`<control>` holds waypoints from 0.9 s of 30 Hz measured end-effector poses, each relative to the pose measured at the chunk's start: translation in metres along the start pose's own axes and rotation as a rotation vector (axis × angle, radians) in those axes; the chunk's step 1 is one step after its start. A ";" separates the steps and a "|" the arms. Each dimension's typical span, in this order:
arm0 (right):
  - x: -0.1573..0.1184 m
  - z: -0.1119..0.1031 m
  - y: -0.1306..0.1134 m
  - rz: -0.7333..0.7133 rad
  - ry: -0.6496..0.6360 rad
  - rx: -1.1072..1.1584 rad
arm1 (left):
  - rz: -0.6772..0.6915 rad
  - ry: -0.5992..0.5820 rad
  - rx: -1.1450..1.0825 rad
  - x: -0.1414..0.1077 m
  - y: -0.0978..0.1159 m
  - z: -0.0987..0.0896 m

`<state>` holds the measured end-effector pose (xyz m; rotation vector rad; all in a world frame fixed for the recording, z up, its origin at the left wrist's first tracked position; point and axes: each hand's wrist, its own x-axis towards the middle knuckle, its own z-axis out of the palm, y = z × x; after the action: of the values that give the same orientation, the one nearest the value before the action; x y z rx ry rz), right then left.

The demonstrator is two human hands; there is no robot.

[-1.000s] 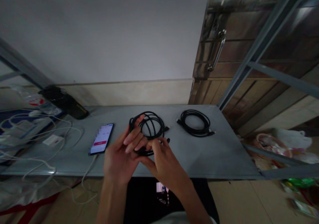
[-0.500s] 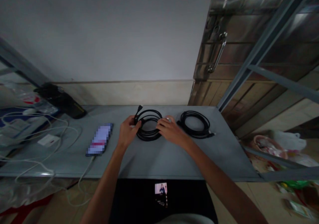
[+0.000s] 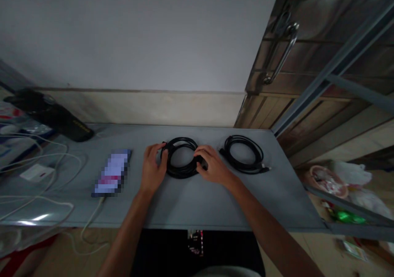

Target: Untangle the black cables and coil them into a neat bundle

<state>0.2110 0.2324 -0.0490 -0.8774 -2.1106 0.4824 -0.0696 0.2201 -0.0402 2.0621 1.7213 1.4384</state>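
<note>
A coiled black cable (image 3: pixel 181 172) lies on the grey tabletop (image 3: pixel 184 203), between my two hands. My left hand (image 3: pixel 153 166) grips the left side of the coil, with the thumb on the near side and the fingers beyond it. On the right side, my right hand (image 3: pixel 212 164) has its thumb and fingers closed round the cable loops. Its fingers hide part of the coil and whatever cable end lies there. A second coiled black cable (image 3: pixel 244 167) rests to the right, apart from both hands, with its connector end pointing right.
A phone (image 3: pixel 112 172) with a white charging cord lies left of my hands. Farther left are a white adapter (image 3: pixel 37 172), loose white cords and a black bottle (image 3: pixel 61 119) on its side. A metal frame post (image 3: pixel 310 92) rises at the table's right end.
The connector that stuck up beyond my left hand is now down by the coil. My left fingers have spread wider, and my right hand has curled more round the coil's right side.
</note>
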 end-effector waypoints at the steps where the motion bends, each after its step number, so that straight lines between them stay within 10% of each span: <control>1: 0.001 0.000 0.001 0.004 0.042 -0.008 | 0.010 0.012 -0.006 0.001 0.003 -0.001; 8: 0.004 -0.009 0.000 0.067 0.172 -0.117 | 0.036 0.056 -0.057 0.003 0.016 -0.010; 14: -0.017 -0.059 0.003 0.177 0.194 -0.406 | 0.038 0.093 -0.082 0.000 0.021 -0.013; 20: -0.076 -0.103 0.018 0.378 -0.049 -0.686 | 0.047 0.111 -0.099 0.001 0.022 -0.012; 27: -0.100 -0.101 0.018 0.362 -0.208 -0.757 | 0.027 0.100 -0.111 0.001 0.022 -0.012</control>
<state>0.3432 0.1764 -0.0488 -1.7152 -2.3575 -0.0843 -0.0620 0.2072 -0.0195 1.9967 1.6132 1.6316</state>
